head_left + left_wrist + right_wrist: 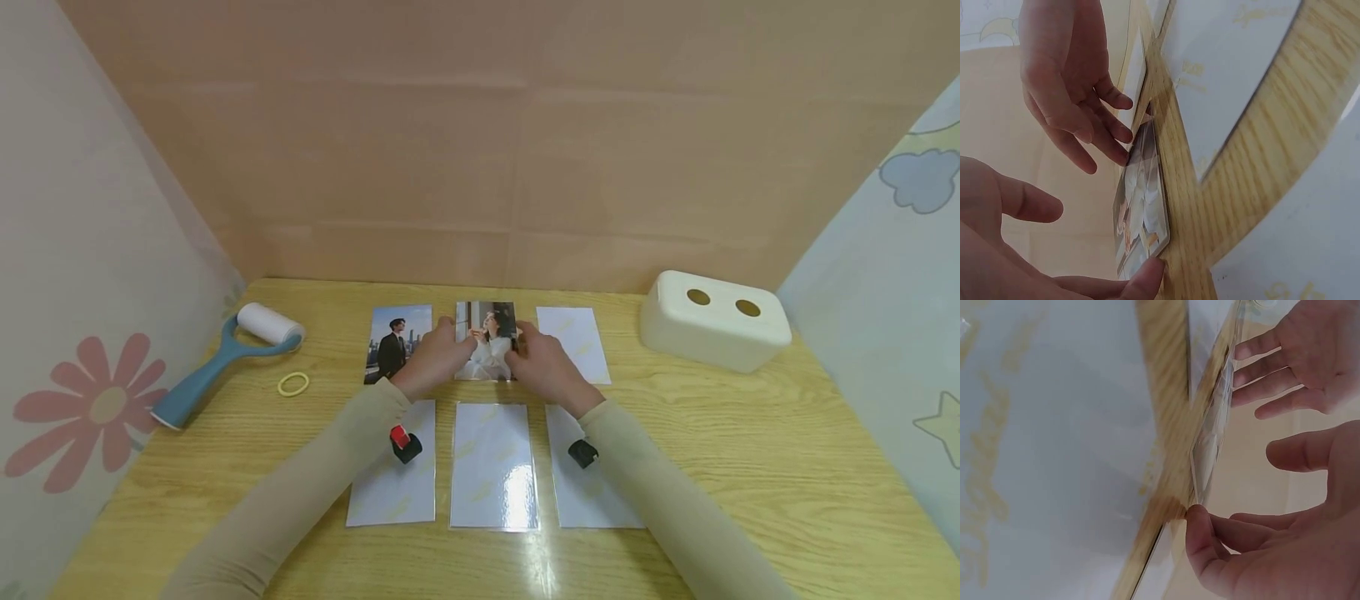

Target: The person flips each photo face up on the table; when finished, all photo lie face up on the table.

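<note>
While its sides are touched by a left hand (438,358) and a right hand (551,367), one photo card (491,354) is set mid-row

Six rectangular cards are counted, arranged in two rows of three on a wood-grained tabletop (712,467). Two are turned picture side up: the touched one, in the middle of the back row, showing a figure in white, and, to its left, a second photo card (393,350) showing a dark suit before a skyline. Four glossy white cards (491,467), marked with faint yellow script, are placed at the back right and across the front. In each grip, thumb and fingers are spread apart, fingertips resting at the card's edges. To the left, one blue-handled roller (213,367) with a white cylinder and one thin yellow ring (293,394) are seen; to the right, one smooth, rounded white box (716,333) with two round holes.
</note>
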{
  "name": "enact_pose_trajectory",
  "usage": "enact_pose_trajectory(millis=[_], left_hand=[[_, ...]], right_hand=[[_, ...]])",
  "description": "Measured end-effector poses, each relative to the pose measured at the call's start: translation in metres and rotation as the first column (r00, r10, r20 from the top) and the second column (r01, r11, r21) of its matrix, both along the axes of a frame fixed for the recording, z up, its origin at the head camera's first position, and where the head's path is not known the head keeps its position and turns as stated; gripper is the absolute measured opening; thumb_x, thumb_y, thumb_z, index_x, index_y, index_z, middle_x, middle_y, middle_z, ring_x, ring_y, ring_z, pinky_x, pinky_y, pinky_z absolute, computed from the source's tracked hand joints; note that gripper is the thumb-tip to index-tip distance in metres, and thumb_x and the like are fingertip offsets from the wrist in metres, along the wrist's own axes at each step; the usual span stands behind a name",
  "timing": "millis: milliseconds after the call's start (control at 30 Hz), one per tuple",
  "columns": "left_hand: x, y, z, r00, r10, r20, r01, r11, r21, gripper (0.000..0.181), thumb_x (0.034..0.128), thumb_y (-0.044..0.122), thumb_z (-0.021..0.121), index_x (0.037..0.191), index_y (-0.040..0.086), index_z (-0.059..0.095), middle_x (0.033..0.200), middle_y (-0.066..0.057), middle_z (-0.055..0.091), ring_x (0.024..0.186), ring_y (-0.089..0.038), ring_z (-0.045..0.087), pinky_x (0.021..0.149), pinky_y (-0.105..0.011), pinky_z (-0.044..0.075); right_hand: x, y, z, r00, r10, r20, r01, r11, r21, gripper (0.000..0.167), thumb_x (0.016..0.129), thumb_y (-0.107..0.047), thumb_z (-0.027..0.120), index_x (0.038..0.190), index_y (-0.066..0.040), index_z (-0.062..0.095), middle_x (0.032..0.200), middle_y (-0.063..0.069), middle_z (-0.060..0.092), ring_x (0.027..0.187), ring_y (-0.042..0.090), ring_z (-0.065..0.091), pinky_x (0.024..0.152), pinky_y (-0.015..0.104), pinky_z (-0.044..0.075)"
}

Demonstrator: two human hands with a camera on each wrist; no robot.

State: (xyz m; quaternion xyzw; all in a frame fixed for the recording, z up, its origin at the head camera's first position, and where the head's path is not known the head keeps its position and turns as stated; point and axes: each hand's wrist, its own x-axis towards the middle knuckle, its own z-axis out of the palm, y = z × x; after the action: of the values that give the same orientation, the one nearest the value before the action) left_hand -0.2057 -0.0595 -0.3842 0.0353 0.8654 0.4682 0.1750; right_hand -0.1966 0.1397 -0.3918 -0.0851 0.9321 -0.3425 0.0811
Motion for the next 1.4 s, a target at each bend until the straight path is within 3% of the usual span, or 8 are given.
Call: enact_pose_trajectory(millis=[100,200,300,667,833,967,1100,1400], left_hand=[[-0.0001,0.0012,-0.0007,1.000,-0.003,-0.009,0.003,1.000,-0.029,0.075,0.1045,0.036,0.045,0.158,-0.006,0.013,0.075,-0.004,0.042,0.056,-0.016,0.033,0.055,-0.035,0.033],[0.0001,0.0025,-0.0005,1.000,-0.005,-0.005,0.005,0.999,-0.040,0.076,0.1046,0.036,0.045,0.158,-0.005,0.012,0.084,-0.009,0.045,0.060,-0.019,0.035,0.059,-0.038,0.034],[0.0002,0.0043,0.0003,1.000,-0.007,0.002,0.007,0.999,-0.050,0.077,0.1047,0.036,0.046,0.159,-0.005,0.010,0.087,-0.010,0.047,0.058,-0.018,0.035,0.057,-0.037,0.034],[0.0010,0.0064,0.0008,1.000,-0.005,0.027,0.006,0.999,-0.052,0.080,0.1055,0.036,0.046,0.160,-0.003,0.002,0.088,-0.012,0.050,0.052,-0.016,0.029,0.054,-0.036,0.033],[0.0015,0.0060,0.0007,1.000,-0.011,0.014,0.011,0.999,-0.050,0.081,0.1051,0.036,0.046,0.160,-0.004,0.002,0.115,-0.021,0.055,0.060,-0.019,0.040,0.059,-0.037,0.037],[-0.0001,0.0062,0.0003,1.000,-0.009,0.013,0.010,0.998,-0.055,0.080,0.1049,0.036,0.045,0.160,-0.004,0.002,0.088,-0.012,0.055,0.054,-0.017,0.037,0.053,-0.035,0.035],[-0.0018,0.0068,0.0005,1.000,-0.008,0.019,0.009,0.999,-0.049,0.078,0.1055,0.034,0.044,0.160,-0.004,0.002,0.058,-0.001,0.036,0.043,-0.014,0.025,0.044,-0.031,0.027],[-0.0008,0.0075,0.0018,1.000,-0.008,0.021,0.009,0.999,-0.043,0.079,0.1054,0.036,0.044,0.159,-0.005,0.002,0.068,-0.003,0.038,0.047,-0.014,0.023,0.048,-0.031,0.027]], right_hand=[[-0.0007,0.0000,-0.0013,1.000,0.014,-0.009,-0.014,1.000,0.021,0.061,0.098,-0.019,0.052,0.150,0.006,0.036,0.104,0.021,0.066,0.065,0.020,0.051,0.057,0.032,0.041],[0.0003,-0.0008,-0.0009,1.000,0.028,-0.012,-0.027,0.999,0.031,0.061,0.097,-0.019,0.052,0.150,0.008,0.035,0.076,0.011,0.057,0.056,0.017,0.045,0.051,0.031,0.036],[0.0012,-0.0012,0.0000,0.999,0.039,-0.015,-0.038,0.998,0.044,0.062,0.097,-0.019,0.052,0.150,0.009,0.035,0.066,0.004,0.049,0.053,0.015,0.043,0.049,0.030,0.035],[0.0034,0.0007,-0.0003,0.998,0.056,-0.011,-0.056,0.998,0.036,0.062,0.098,-0.019,0.050,0.148,0.012,0.034,0.069,0.005,0.051,0.054,0.016,0.044,0.051,0.031,0.036],[0.0030,0.0009,-0.0008,0.999,0.051,-0.004,-0.051,0.998,0.039,0.061,0.098,-0.019,0.050,0.148,0.011,0.034,0.070,0.006,0.051,0.054,0.016,0.045,0.051,0.031,0.037],[0.0030,0.0006,0.0004,0.999,0.052,0.005,-0.052,0.998,0.039,0.061,0.099,-0.020,0.050,0.149,0.011,0.034,0.070,0.006,0.051,0.055,0.017,0.046,0.052,0.032,0.038],[0.0030,-0.0003,0.0016,0.999,0.053,0.002,-0.053,0.998,0.036,0.060,0.098,-0.019,0.051,0.148,0.011,0.036,0.071,0.007,0.052,0.056,0.018,0.047,0.052,0.032,0.038],[0.0034,0.0000,-0.0001,0.999,0.045,-0.008,-0.044,0.998,0.041,0.059,0.098,-0.019,0.052,0.147,0.009,0.038,0.081,0.012,0.059,0.062,0.020,0.050,0.055,0.032,0.041]])
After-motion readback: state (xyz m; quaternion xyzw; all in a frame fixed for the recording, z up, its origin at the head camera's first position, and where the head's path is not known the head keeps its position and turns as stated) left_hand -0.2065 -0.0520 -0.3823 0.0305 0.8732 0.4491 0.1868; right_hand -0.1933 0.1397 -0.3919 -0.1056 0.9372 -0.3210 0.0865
